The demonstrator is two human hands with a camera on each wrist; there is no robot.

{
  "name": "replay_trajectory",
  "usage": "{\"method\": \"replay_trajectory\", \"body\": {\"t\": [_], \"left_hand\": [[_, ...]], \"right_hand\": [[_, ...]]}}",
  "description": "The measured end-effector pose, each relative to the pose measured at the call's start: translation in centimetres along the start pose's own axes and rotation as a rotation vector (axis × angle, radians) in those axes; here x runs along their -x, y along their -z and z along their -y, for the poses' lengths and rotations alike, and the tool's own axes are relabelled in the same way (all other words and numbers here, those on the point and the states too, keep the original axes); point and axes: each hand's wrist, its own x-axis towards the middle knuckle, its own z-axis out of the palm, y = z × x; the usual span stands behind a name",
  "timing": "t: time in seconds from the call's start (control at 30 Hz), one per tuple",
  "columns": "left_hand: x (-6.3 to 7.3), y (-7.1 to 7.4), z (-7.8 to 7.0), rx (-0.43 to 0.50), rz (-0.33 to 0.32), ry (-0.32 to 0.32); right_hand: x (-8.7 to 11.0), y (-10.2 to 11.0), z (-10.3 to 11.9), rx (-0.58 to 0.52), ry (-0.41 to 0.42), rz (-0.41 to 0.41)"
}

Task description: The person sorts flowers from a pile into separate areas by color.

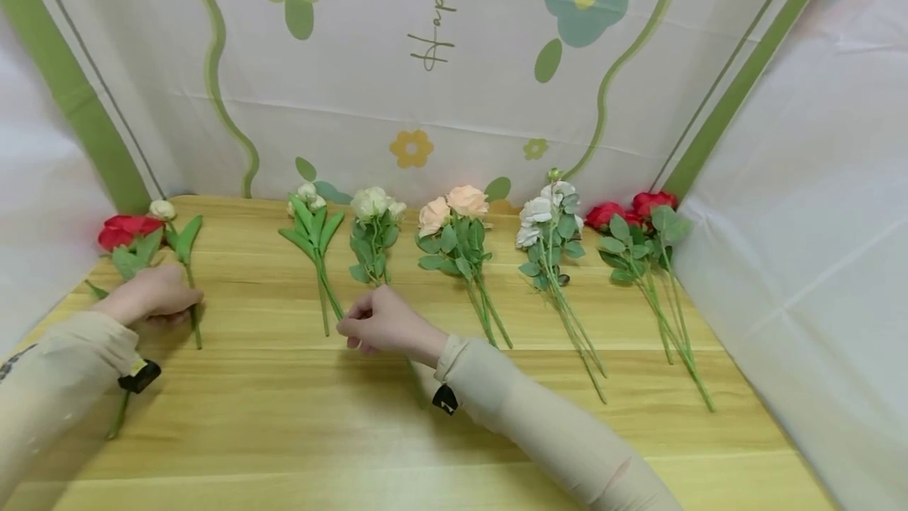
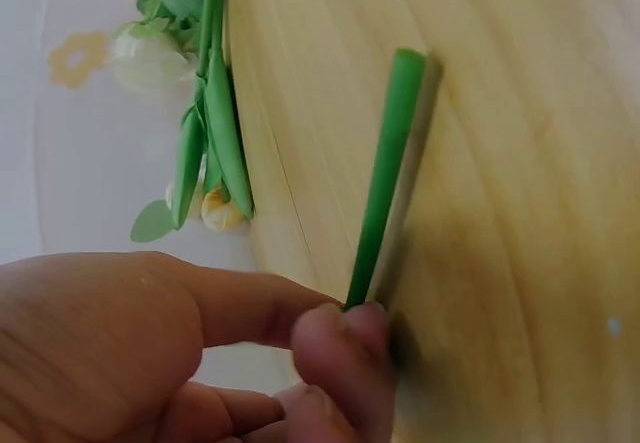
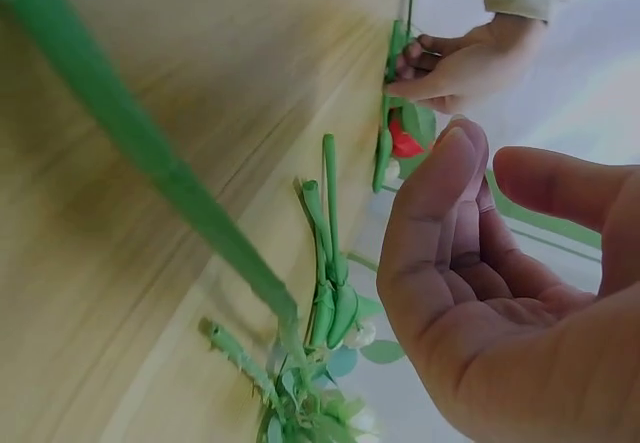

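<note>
At the left side of the table, my left hand (image 1: 152, 294) pinches the green stem of a white tulip (image 1: 187, 239). The left wrist view shows the cut end of that stem (image 2: 388, 168) jutting past the fingertips, close over the wood. A red rose (image 1: 126, 233) lies beside the tulip, partly covered by the left hand and sleeve. My right hand (image 1: 388, 326) hovers over the stems of cream-white roses (image 1: 372, 203), fingers loosely curved and thumb apart, holding nothing. Its fingertips overlap the stem ends of a pair of white tulips (image 1: 315, 231) in the head view.
Further right along the back of the wooden table (image 1: 298, 416) lie peach roses (image 1: 467, 202), white roses (image 1: 542, 211) and red roses (image 1: 653, 203), stems toward me. A printed cloth (image 1: 355, 61) hangs behind, with white cloth (image 1: 816, 219) at the right side.
</note>
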Motion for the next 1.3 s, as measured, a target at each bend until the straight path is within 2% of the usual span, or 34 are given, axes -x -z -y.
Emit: {"method": "replay_trajectory", "body": {"t": [0.27,0.43,0.53,0.7,0.9,1.13,1.3], "left_hand": [[0.1,0.1,-0.8,0.115,0.041,0.057],[0.1,0.1,-0.6,0.159,0.049,0.076],[0.3,0.3,-0.6,0.18,0.052,0.058],[1.1,0.8,-1.6,0.221,0.034,0.02],[2.5,0.2,-3.9,0.281,-0.059,-0.065],[4.9,-2.3,-7.8,0.385,-0.209,-0.193],[6.3,-4.4,-11.4,0.463,-0.275,-0.288]], "right_hand": [[1.6,1.3,-0.7,-0.04,0.022,-0.007],[2.0,1.7,-1.1,-0.069,0.011,-0.007],[2.1,1.8,-1.5,-0.094,0.003,-0.004],[2.4,2.2,-1.8,-0.085,-0.012,-0.011],[2.8,2.5,-2.0,-0.085,-0.021,-0.02],[2.9,1.9,-2.1,-0.119,-0.008,-0.007],[3.3,1.3,-1.7,-0.14,0.021,0.013]]}}
